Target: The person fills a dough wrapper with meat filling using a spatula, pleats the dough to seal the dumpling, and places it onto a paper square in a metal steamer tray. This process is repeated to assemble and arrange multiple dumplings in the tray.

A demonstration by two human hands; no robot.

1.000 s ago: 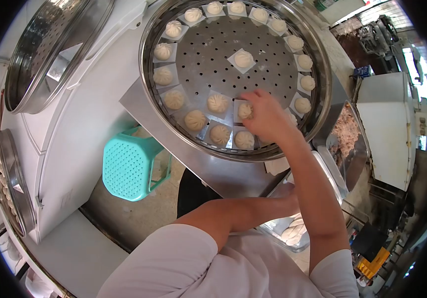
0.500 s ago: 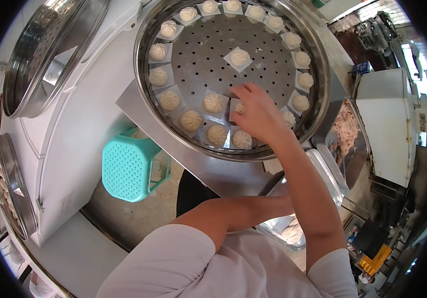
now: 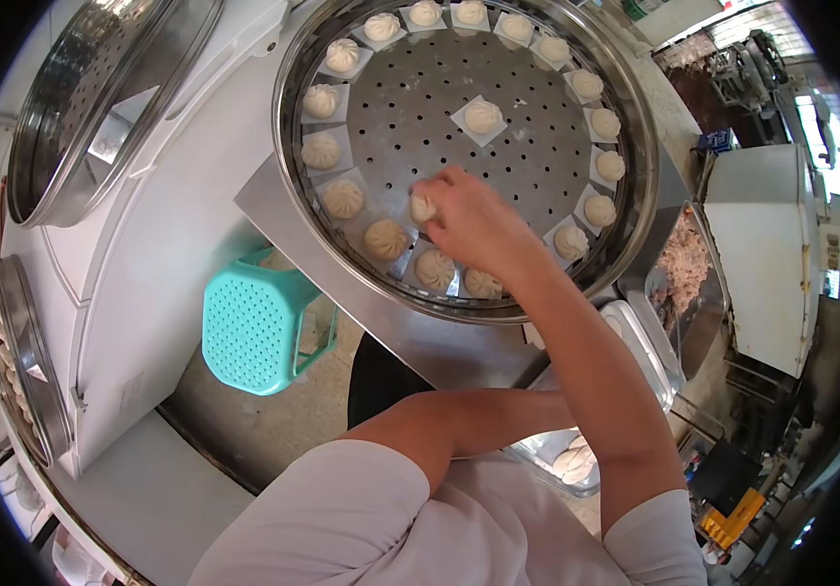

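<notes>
My right hand [image 3: 469,223] reaches into a large round steamer tray [image 3: 479,73] with a perforated bottom. Its thumb and fingers close around a pleated bun [image 3: 423,208] near the front of the tray. Other buns on white paper squares stand around the rim, among them a bun [image 3: 385,238] to the left of the hand and a bun [image 3: 435,269] just in front of it. One bun [image 3: 483,117] sits alone near the middle. My left arm [image 3: 498,420] passes beneath the right forearm, and its hand is hidden there.
A turquoise stool [image 3: 256,330] stands on the floor at left. At right are a metal pan of minced filling [image 3: 684,269] and a tray with pale dough pieces [image 3: 573,459]. Further steamer trays [image 3: 78,107] lean at upper left, and one with buns [image 3: 24,361] lies lower left.
My right hand has moved left within the tray, from one bun to the neighbouring inner bun, and its fingers have closed around that one. The view has shifted slightly.
</notes>
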